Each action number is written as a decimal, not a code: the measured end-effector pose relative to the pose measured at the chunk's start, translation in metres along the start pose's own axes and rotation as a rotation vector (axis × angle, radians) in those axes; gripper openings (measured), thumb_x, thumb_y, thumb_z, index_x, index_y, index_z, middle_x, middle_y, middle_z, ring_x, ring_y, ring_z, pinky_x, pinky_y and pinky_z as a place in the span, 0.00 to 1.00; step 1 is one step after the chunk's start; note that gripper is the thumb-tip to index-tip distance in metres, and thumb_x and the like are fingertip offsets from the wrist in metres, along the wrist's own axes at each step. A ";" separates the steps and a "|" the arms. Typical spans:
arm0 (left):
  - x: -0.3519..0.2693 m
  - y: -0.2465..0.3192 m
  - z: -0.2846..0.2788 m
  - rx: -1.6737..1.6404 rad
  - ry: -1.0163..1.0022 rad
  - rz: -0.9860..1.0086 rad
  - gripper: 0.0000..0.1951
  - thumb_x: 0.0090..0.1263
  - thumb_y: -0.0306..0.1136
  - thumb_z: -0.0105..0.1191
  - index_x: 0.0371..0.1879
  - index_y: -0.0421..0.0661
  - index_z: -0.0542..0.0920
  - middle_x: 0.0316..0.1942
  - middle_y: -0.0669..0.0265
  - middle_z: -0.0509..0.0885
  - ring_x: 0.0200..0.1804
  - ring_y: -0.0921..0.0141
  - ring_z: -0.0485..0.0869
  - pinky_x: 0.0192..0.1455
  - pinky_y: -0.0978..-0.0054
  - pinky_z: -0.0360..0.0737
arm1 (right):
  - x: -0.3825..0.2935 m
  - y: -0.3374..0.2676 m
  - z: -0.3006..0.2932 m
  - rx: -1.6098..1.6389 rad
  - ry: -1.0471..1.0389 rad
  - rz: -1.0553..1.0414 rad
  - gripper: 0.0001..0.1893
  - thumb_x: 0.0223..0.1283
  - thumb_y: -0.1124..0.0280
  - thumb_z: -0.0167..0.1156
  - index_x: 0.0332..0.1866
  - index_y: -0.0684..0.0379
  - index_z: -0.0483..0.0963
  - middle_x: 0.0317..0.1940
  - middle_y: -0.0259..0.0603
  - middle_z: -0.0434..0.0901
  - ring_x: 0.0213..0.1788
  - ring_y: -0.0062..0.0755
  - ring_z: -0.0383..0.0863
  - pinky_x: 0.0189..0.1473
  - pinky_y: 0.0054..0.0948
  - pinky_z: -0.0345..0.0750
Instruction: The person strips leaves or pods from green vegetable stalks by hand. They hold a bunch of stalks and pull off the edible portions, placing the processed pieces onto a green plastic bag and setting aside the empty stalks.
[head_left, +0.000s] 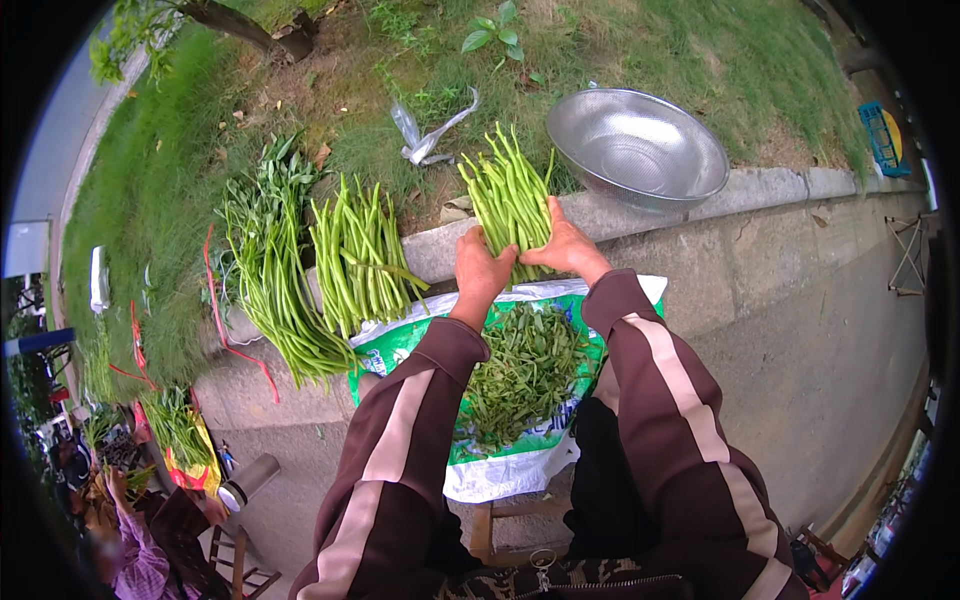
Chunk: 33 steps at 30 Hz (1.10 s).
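Both my left hand (481, 264) and my right hand (571, 241) grip the lower sides of a bundle of green vegetable stems (511, 196), thumbs towards each other. The bundle is held over the stone kerb (433, 251), its tips pointing away from me. To its left lies a second bundle of trimmed stems (361, 259). Further left, a pile of leafy greens with long stems (271, 262) hangs over the kerb. Below my hands, torn leaves (525, 375) are heaped on a green and white plastic sack (501, 480) spread across my lap.
A perforated metal basin (637, 146) rests tilted at the kerb's edge, right of the bundle. A clear plastic bag (429, 139) lies on the grass. At lower left are a steel flask (249, 481), a yellow sack with greens (196, 457) and another person (142, 547).
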<state>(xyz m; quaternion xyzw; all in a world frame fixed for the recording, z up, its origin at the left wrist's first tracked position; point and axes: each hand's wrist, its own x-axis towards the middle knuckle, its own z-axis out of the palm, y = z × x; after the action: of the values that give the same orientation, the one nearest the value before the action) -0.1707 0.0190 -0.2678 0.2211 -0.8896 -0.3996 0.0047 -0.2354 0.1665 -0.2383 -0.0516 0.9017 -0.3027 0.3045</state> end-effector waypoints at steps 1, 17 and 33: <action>-0.001 0.004 0.000 0.021 0.009 -0.016 0.32 0.46 0.42 0.68 0.47 0.34 0.74 0.39 0.52 0.78 0.43 0.56 0.78 0.47 0.64 0.75 | 0.001 0.007 -0.002 0.044 0.019 -0.020 0.62 0.32 0.51 0.72 0.71 0.63 0.39 0.57 0.54 0.70 0.58 0.44 0.72 0.58 0.32 0.69; -0.006 0.004 0.001 0.067 0.036 -0.035 0.36 0.43 0.48 0.70 0.48 0.34 0.75 0.40 0.52 0.79 0.35 0.60 0.80 0.40 0.66 0.76 | -0.007 0.012 0.000 -0.054 0.290 0.110 0.36 0.51 0.44 0.54 0.62 0.57 0.65 0.51 0.52 0.76 0.53 0.48 0.75 0.55 0.40 0.71; -0.119 -0.057 -0.155 -0.315 -0.388 -0.123 0.28 0.55 0.36 0.64 0.52 0.34 0.72 0.41 0.60 0.81 0.32 0.76 0.79 0.35 0.77 0.78 | -0.046 -0.076 0.094 0.399 0.115 -0.369 0.27 0.52 0.60 0.60 0.54 0.68 0.70 0.49 0.59 0.75 0.53 0.50 0.76 0.55 0.37 0.71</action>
<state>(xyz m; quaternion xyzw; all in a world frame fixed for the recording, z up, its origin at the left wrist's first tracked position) -0.0129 -0.0769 -0.1830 0.1906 -0.7854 -0.5678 -0.1561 -0.1503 0.0698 -0.2298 -0.1368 0.8154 -0.5270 0.1967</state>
